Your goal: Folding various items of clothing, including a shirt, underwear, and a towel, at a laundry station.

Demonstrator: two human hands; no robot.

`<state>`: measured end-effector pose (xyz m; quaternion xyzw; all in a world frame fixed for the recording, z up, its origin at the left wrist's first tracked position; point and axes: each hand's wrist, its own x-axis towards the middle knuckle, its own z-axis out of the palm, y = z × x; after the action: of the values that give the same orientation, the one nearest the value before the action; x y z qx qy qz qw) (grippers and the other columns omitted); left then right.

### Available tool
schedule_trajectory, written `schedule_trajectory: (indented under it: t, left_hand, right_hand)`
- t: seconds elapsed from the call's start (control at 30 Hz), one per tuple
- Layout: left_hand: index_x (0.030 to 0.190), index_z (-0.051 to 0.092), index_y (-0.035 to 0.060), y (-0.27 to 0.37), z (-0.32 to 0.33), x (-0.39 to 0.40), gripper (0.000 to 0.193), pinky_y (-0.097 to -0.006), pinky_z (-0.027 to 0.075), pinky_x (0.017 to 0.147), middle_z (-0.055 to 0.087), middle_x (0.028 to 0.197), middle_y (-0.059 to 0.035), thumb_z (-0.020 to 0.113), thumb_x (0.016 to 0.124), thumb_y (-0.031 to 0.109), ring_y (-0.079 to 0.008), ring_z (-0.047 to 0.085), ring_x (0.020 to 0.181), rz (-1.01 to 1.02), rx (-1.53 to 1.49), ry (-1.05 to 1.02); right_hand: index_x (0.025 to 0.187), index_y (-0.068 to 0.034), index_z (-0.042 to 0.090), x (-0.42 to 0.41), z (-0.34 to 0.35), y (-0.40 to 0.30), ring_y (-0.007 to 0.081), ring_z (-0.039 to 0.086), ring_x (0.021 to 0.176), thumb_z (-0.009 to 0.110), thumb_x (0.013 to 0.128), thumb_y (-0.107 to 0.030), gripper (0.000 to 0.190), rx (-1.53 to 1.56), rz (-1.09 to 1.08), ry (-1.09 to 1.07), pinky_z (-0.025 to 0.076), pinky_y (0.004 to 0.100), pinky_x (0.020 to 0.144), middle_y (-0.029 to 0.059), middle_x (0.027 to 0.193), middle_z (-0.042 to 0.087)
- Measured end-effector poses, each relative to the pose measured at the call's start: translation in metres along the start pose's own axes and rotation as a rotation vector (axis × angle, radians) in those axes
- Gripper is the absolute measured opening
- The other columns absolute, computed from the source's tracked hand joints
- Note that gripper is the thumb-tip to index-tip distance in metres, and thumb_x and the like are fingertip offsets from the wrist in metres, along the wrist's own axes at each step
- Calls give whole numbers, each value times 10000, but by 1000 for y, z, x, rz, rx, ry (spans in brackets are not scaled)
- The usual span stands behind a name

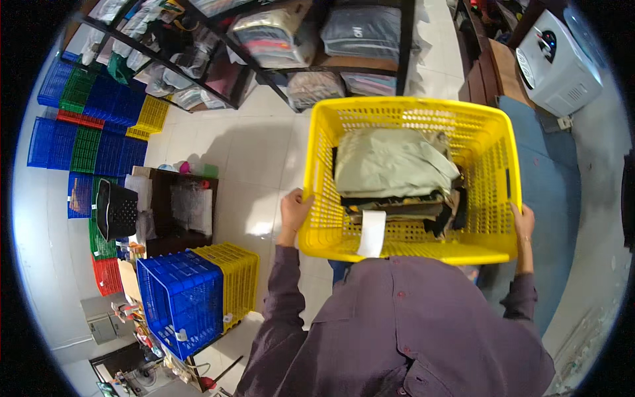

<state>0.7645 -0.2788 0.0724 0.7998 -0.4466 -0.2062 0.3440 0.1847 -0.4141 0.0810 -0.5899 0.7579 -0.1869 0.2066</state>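
A yellow perforated plastic basket (488,198) is held in front of my body at about waist height. My left hand (295,211) grips its left side, with the fingers curled at the rim. On the opposite side, my right hand (523,222) is closed on the rim, its fingers partly hidden. Inside lies a stack of folded clothes, with a pale green garment (392,164) on top and darker brown and black fabric (407,211) underneath. A white paper tag (372,233) hangs on the near wall.
Metal shelving (278,82) with bagged textiles stands ahead. Left are stacked blue crates (114,104), a dark cabinet (211,208) and a blue basket (183,283) against a yellow one (238,278). A blue-covered surface (550,198) runs along the right, below a white water dispenser (563,69).
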Motion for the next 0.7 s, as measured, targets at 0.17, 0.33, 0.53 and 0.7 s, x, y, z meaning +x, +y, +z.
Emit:
schedule_trajectory:
  t: [0.17,0.33,0.53,0.7]
  left_hand:
    - [621,515,-20,-46,-40,36,230,-275,337,425,440,478,-85,665,667,149,-128,381,423,51,-99,-111]
    - [604,452,-12,-101,-124,69,259,-251,257,406,354,494,4,648,710,121,-54,294,477,152,-195,-180]
    - [612,493,-21,-204,-222,74,248,-274,289,410,388,474,-49,672,680,137,-90,324,455,34,-92,-54]
    - [780,563,-42,-271,-282,54,96,-241,409,543,596,730,-55,604,741,35,-87,517,635,-279,-500,99]
  right_hand:
    - [730,17,552,-80,16,-27,100,420,535,582,788,-274,299,27,78,149,367,277,512,53,588,509]
    - [749,19,558,-160,52,-100,97,448,551,571,800,-264,287,94,107,225,377,268,525,47,611,533]
    - [787,12,574,-188,125,-221,134,520,573,576,789,-292,304,-22,-21,123,409,291,555,97,637,569]
    - [766,-8,606,-146,208,-339,146,515,453,621,743,-295,288,106,46,-101,412,300,451,94,554,554]
